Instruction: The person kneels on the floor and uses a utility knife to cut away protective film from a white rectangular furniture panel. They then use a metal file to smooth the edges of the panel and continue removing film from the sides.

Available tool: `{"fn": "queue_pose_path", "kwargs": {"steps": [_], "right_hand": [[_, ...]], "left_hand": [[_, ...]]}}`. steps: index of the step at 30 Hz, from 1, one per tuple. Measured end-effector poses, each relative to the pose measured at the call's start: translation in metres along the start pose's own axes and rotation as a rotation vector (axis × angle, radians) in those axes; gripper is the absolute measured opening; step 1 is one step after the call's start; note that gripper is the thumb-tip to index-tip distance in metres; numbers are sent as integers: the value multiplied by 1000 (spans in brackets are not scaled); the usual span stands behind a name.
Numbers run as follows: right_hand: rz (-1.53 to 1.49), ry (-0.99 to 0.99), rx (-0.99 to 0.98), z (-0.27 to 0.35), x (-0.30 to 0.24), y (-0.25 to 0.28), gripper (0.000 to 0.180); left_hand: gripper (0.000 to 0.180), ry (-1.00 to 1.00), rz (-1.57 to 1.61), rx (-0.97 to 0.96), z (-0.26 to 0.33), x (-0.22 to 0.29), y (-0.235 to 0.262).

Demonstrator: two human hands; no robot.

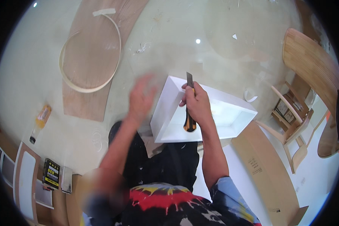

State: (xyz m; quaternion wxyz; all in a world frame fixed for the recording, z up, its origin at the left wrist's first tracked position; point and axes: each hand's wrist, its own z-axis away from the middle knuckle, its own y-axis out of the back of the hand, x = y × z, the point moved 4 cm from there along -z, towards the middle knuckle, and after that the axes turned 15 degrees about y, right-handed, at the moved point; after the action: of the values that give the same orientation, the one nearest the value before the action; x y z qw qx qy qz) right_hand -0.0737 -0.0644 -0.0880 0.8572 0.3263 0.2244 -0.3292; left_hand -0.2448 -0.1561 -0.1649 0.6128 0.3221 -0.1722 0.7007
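Observation:
In my right hand (198, 102) I hold a black and yellow utility knife (190, 124), its blade pointing away from me. Below that hand stands a white open-topped box (162, 113), set at an angle in front of my knees. My left hand (142, 98) is just left of the box, apart from it. It is blurred by motion; the fingers look spread, and I see nothing in them. Some of the box's inside is hidden by my right hand and the knife.
A loop of pale edging strip (119, 49) lies on a brown wooden board (84, 105) at the left. Nearby is a yellow bottle (42, 117). Wooden chairs (309, 56) stand at the right, beside a long cardboard sheet (267, 173). A curled white offcut (251, 97) rests beyond the box.

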Motion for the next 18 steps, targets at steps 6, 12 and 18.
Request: {"fn": "queue_pose_path", "kwargs": {"steps": [6,12,18], "right_hand": [[-90,-86,-28,-7,-3,7,35],[110,-66,-162,5,-21,12,30],[187,-277,-573,-17,-64,26,25]], "left_hand": [[75,110,-139,42,93,-50,-78],[81,165,-170,52,93,-58,-80],[84,151,-146,64,90,-61,-83]]}}
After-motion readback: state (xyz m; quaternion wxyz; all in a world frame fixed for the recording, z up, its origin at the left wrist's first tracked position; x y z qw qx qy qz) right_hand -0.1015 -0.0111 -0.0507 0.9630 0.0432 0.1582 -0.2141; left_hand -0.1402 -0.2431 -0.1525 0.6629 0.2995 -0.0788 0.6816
